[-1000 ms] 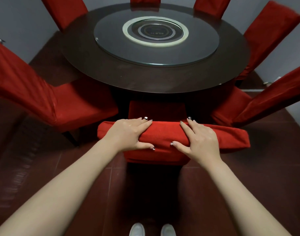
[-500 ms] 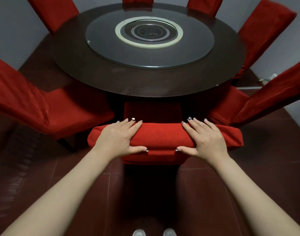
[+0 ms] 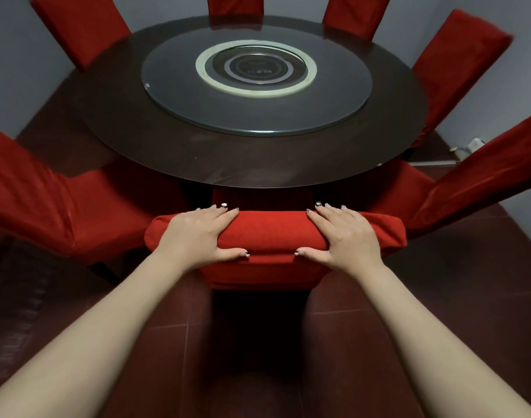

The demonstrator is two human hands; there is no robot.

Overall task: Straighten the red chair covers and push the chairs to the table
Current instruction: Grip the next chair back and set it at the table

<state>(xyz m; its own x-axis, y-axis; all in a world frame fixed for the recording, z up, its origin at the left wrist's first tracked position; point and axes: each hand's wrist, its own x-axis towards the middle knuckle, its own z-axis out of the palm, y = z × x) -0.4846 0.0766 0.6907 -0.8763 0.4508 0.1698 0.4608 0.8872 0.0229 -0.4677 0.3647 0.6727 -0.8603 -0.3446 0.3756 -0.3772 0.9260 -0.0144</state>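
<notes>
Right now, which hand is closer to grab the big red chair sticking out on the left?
Left, probably. The left hand grips the middle chair's top on the side nearest that left chair; the right hand would cross over.

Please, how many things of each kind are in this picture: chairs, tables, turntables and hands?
red chairs: 7, with the near chair
round table: 1
glass turntable: 1
hands: 2, left hand and right hand, both holding the near chair
Total: 11
</notes>
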